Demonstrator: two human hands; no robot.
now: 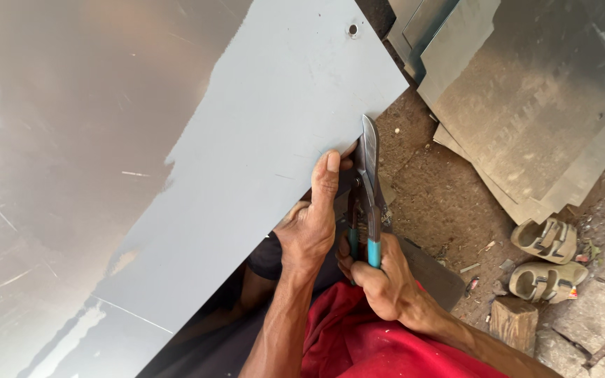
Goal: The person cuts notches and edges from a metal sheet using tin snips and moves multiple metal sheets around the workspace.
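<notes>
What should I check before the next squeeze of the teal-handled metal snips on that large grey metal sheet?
1. Blades of the teal-handled metal snips meet the edge of the large grey metal sheet: ok.
2. Right hand wrapped round both handles: ok.
3. Left hand steadies the sheet edge: ok.
4. Left thumb away from the blades: not ok, it lies right beside them.
5. Marked cut line on the sheet ahead of the blades: cannot tell.
6. Dirt floor beside the cut free of clutter: not ok, stacked metal offcuts, a pair of tan sandals and a wooden block lie there.
</notes>
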